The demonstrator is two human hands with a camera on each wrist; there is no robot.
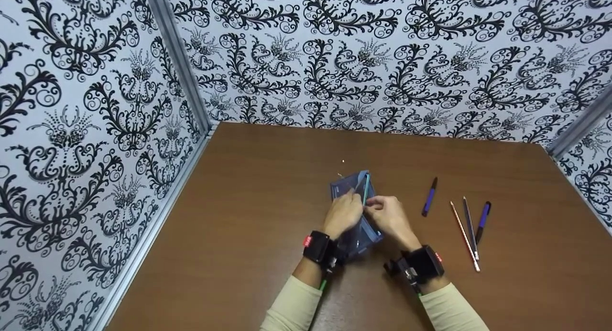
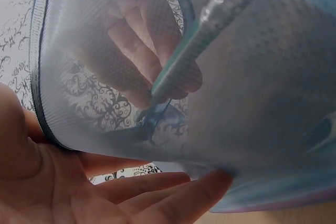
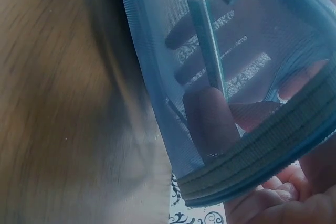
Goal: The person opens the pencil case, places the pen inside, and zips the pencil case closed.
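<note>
Brown desk point(image 1: 267, 216) | blue see-thru mesh pouch point(image 1: 356, 226) in L hand point(image 1: 342, 215) grip | R hand point(image 1: 389, 217) grips teal pen point(image 1: 366, 188)

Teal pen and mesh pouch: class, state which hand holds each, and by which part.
The right hand pinches the teal pen near its lower end. The left hand holds the blue mesh pouch at its open edge.

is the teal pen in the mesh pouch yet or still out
Partly in. The teal pen has its lower end inside the blue mesh pouch, seen through the mesh, while the right hand pinches it.
</note>
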